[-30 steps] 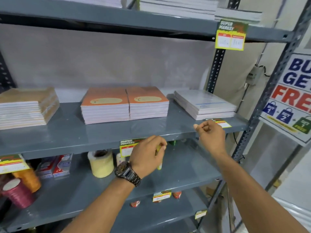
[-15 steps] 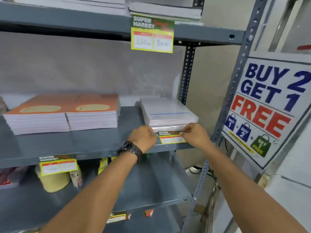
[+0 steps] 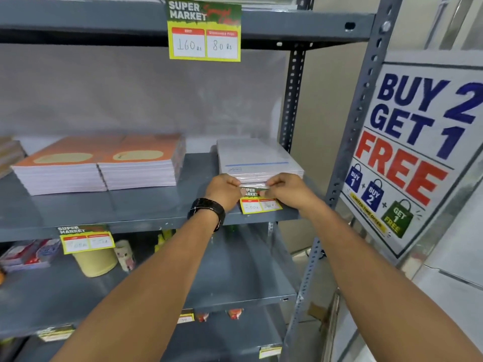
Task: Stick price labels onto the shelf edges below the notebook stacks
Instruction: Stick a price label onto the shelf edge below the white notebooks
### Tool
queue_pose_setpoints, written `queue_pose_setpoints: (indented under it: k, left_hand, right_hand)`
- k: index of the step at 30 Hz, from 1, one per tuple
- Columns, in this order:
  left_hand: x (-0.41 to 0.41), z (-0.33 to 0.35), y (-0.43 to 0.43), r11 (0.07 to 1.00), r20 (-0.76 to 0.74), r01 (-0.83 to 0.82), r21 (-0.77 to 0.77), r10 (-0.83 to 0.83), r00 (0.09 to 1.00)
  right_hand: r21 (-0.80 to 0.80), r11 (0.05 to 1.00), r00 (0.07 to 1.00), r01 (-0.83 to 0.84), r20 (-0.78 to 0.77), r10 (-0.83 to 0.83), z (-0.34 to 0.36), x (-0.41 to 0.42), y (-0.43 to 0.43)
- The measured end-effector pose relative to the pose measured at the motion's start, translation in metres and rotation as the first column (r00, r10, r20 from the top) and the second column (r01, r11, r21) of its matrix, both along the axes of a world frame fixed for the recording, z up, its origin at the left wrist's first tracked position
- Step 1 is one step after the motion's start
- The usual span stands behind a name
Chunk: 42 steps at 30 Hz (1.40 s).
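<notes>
A shop: price labels (image 3: 203,32) on shelving (image 3: 104,212), promo poster (image 3: 407,152).

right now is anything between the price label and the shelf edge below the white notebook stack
Nothing visible. Both hands, left hand and right hand, hold the price label by its top corners directly against the shelf edge, just below the white notebook stack.

Single head view, worn high, facing forward and slightly down at grey shelving (image 3: 146,210) from close in, both forearms reaching from bottom edge; no second view.
</notes>
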<state>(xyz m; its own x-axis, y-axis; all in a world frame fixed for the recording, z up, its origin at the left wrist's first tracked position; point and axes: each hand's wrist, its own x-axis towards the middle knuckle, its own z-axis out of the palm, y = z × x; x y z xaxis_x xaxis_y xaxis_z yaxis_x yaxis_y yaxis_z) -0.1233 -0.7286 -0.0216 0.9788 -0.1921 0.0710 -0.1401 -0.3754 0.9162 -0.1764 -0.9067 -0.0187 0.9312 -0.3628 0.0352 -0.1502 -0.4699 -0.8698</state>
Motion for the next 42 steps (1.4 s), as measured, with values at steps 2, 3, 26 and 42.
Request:
queue_pose_setpoints:
  k: [2,3,26,42]
  left_hand:
    - [-0.004,-0.001,0.002,1.000,0.053,-0.012,0.001,0.011,0.999]
    - [-0.006,-0.001,0.004,1.000,0.077,-0.006,-0.002,0.006,0.997]
    - [-0.051,-0.047,0.018,0.949,0.365,0.094,0.299,-0.205,0.908]
    - [-0.054,-0.054,0.008,0.923,0.476,-0.058,0.381,-0.142,0.868]
  right_hand:
    - [0.015,0.998,0.997,-0.068,0.022,0.067,0.002,-0.006,0.001]
    - [-0.017,0.996,0.995,-0.090,0.034,0.090,0.003,-0.008,0.001]
    - [-0.258,0.960,0.958,0.104,0.286,-0.027,-0.057,-0.056,0.015]
    - [-0.436,0.885,0.945,0.165,0.328,-0.014,-0.065,-0.054,0.008]
